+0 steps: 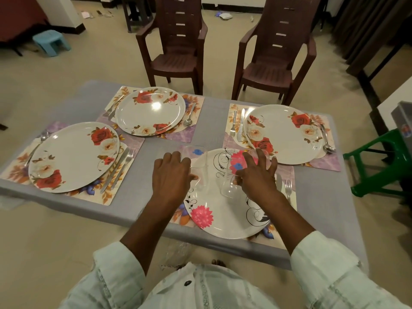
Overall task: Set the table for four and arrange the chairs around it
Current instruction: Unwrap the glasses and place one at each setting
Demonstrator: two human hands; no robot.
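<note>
**Around the room's edges**

A light blue plastic stool (51, 41) stands on the beige tiled floor (66, 70) at far left, near a white pillar (59, 10) with a dark base. A green plastic stool (379, 166) sits at right, with a grey box (403, 119) partly in view just above it. Small litter, papers (85, 14) and a white object (225, 16), lies scattered on the far floor. Dark curtains (365, 21) hang at upper right. A clear plastic wrapper (178, 253) lies on the floor close to the camera.
</note>
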